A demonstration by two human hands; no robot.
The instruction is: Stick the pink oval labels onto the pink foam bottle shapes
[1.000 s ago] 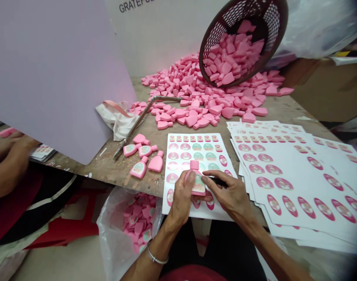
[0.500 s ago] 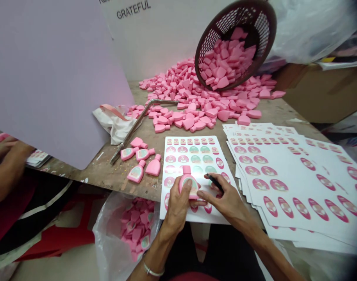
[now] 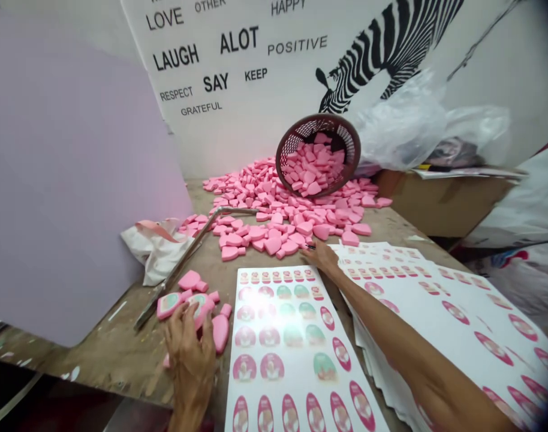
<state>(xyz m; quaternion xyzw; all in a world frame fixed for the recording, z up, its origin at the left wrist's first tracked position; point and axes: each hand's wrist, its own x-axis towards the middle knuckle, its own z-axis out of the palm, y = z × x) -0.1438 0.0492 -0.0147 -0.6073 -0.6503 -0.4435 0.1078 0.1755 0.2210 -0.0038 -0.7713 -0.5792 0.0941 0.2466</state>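
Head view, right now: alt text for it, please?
A person's left hand is over a few pink bottle-shaped pieces, some labelled; the right hand is at the near edge of a heap of such pieces. Between the hands lies a white paper sheet of stickers; behind, a dark brown mesh basket lies tipped.

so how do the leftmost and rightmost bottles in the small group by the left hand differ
The leftmost bottle shows a pale green label; the rightmost bottle shows plain pink on top. The leftmost bottle's neck points right, while the rightmost bottle's neck points mostly away from the camera. Both are pink and lie near the left hand.
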